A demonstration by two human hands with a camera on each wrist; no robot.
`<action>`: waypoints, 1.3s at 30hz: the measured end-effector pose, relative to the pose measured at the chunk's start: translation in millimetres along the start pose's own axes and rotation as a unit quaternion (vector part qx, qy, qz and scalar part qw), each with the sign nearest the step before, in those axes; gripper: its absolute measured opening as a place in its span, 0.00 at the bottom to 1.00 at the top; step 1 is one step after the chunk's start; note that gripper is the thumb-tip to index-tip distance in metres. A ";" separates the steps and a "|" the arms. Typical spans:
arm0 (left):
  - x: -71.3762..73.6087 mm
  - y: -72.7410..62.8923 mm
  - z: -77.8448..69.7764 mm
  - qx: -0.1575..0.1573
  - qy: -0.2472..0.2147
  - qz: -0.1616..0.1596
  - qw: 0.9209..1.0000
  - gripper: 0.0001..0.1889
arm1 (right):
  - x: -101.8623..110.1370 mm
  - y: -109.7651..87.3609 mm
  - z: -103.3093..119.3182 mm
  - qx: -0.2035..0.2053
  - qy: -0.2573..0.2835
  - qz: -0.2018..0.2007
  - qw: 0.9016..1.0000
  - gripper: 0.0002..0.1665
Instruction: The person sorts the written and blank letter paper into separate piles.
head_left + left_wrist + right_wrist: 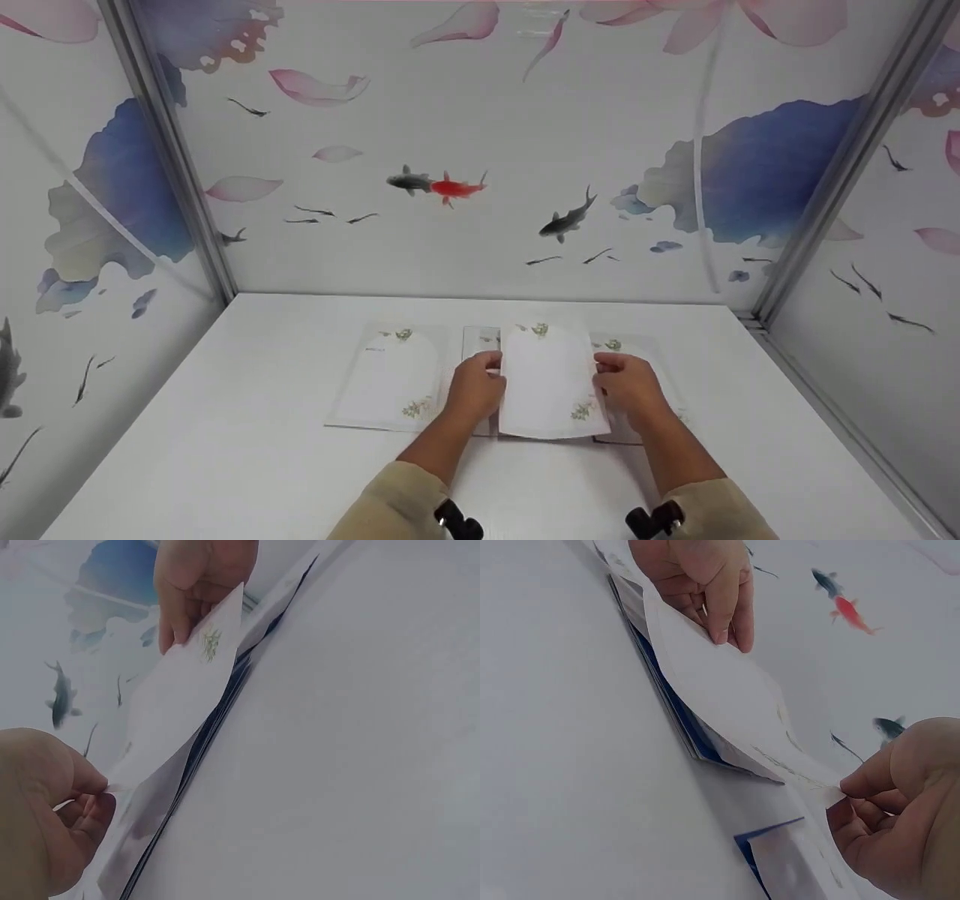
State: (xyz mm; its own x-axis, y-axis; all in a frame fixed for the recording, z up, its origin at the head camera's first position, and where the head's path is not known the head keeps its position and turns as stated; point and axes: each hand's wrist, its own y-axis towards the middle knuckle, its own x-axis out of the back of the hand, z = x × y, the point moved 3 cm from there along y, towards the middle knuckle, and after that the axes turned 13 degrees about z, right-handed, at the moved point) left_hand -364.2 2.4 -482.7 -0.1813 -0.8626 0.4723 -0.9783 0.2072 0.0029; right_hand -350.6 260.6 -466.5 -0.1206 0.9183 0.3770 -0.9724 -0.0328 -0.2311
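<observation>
A white sheet of paper (547,382) with printed green leaves and flowers is held up above the table between both hands. My left hand (478,388) pinches its left edge between thumb and fingers. At the opposite edge, my right hand (632,386) pinches the paper the same way. The sheet bows slightly, and its near edge hangs over a thin stack with dark blue edges (676,706) in the right wrist view. Most of that middle stack is hidden by the paper and hands.
To the left lies a similar floral sheet (386,382) with a small line of print. Another floral sheet (643,348) lies on the right, partly covered by the right hand. The white table (247,420) is enclosed by panels (480,247) printed with fish and petals.
</observation>
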 end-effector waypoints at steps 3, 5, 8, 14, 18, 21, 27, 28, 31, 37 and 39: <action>-13.2 2.0 -8.9 -0.001 -0.006 0.003 1.000 0.24 | 14.3 -2.5 -5.6 -0.004 0.000 -0.002 1.000 0.28; -22.5 2.8 -14.7 0.003 -0.007 0.011 1.000 0.24 | 23.7 -3.9 -10.0 -0.009 0.001 -0.005 1.000 0.28; -36.8 3.9 -22.1 0.008 -0.011 0.025 1.000 0.26 | 37.9 -6.3 -17.6 -0.017 -0.001 -0.007 1.000 0.29; -61.7 6.8 -32.1 0.006 -0.022 0.044 0.999 0.28 | 63.7 -13.9 -34.9 -0.029 -0.004 -0.010 1.000 0.30; -76.4 6.7 -38.6 0.003 -0.022 0.057 0.998 0.29 | 77.8 -16.8 -43.4 -0.030 -0.010 -0.020 0.999 0.32; -86.2 5.5 -43.1 0.005 -0.026 0.070 0.997 0.29 | 85.5 -18.3 -48.8 -0.039 -0.012 -0.025 0.999 0.32; -102.6 4.4 -50.3 0.007 -0.040 0.089 0.995 0.28 | 99.0 -22.6 -56.6 -0.040 -0.018 -0.022 0.999 0.33; -104.5 4.4 -51.3 0.006 -0.041 0.091 0.995 0.28 | 100.9 -23.4 -57.2 -0.040 -0.019 -0.021 0.999 0.33; -108.7 4.7 -53.1 -0.004 -0.040 0.092 0.995 0.28 | 105.5 -24.4 -58.6 -0.038 -0.021 -0.019 0.999 0.34; -112.9 4.9 -52.7 -0.012 -0.014 0.101 0.995 0.29 | 107.9 -23.5 -60.5 -0.054 -0.033 -0.021 0.998 0.34; -114.2 5.0 -52.3 -0.012 0.000 0.106 0.994 0.29 | 108.2 -23.0 -61.8 -0.066 -0.040 -0.022 0.997 0.34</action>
State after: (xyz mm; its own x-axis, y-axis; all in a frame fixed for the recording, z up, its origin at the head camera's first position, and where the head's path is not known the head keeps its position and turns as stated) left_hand -343.1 126.1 -490.5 -0.3829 -0.7980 0.4653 -0.9155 0.3950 -0.0761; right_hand -328.9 385.1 -475.8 -0.0985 0.8829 0.4591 -0.9433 0.0641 -0.3257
